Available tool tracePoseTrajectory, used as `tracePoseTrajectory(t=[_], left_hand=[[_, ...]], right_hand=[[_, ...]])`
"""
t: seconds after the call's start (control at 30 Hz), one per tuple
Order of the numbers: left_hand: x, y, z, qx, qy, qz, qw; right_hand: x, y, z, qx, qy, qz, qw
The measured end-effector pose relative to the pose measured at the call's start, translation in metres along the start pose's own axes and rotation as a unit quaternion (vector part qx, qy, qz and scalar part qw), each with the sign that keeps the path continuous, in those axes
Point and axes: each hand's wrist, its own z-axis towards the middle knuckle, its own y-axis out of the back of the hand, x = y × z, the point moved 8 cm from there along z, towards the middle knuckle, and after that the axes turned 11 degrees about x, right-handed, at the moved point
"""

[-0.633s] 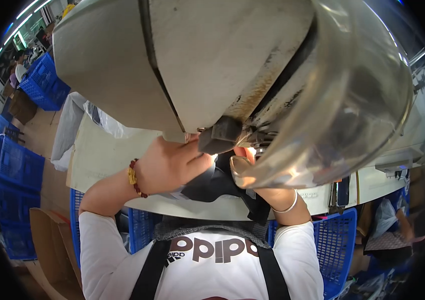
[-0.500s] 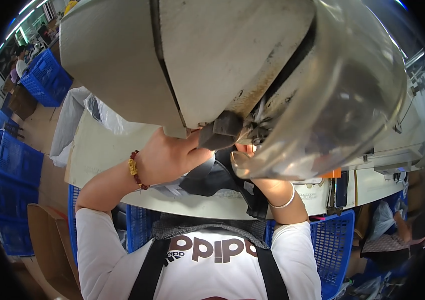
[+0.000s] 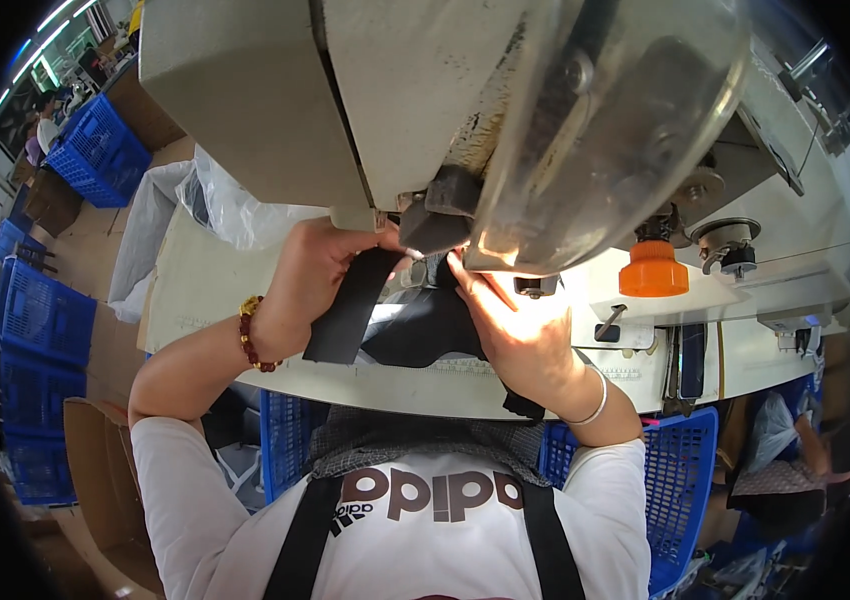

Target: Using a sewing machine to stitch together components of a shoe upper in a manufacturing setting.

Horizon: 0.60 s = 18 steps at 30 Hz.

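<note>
My left hand is closed on a black fabric strip, its fingertips pinching the upper end close under the sewing machine head. The strip hangs down toward me. My right hand has its fingers on the edge of a black fabric piece, which lies partly folded on the pale worktable. Some light grey cloth shows between strip and piece. A dark grey block on the machine hides the needle area and some of my left fingertips. Bright light falls on my right hand.
A clear curved guard juts out above my right hand. An orange knob sits to its right. Blue baskets stand under the table edge. Blue crates and a cardboard box are at the left. Plastic sheeting lies at the far left.
My left hand has turned and lifted the strip, which now shows plainly. My right hand has come out from behind the guard. The view has shifted, bringing the orange knob out.
</note>
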Motion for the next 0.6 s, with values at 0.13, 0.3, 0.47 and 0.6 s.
tracePoseTrajectory(t=[0.13, 0.3, 0.47, 0.6], left_hand=[[-0.049, -0.038, -0.02, 0.073, -0.253, 0.423, 0.867], [-0.054, -0.05, -0.024, 0.095, -0.283, 0.481, 0.824], [-0.035, -0.025, -0.019, 0.062, -0.205, 0.429, 0.877], [-0.014, -0.003, -0.006, 0.06, -0.122, 0.23, 0.964]], right_hand=[[0.001, -0.004, 0.0, -0.007, -0.015, -0.064, 0.998], [-0.001, -0.015, -0.003, 0.059, -0.055, -0.078, 0.994], [0.007, -0.007, -0.007, -0.059, 0.013, -0.067, 0.996], [0.001, -0.013, -0.007, -0.04, 0.024, -0.01, 0.999]])
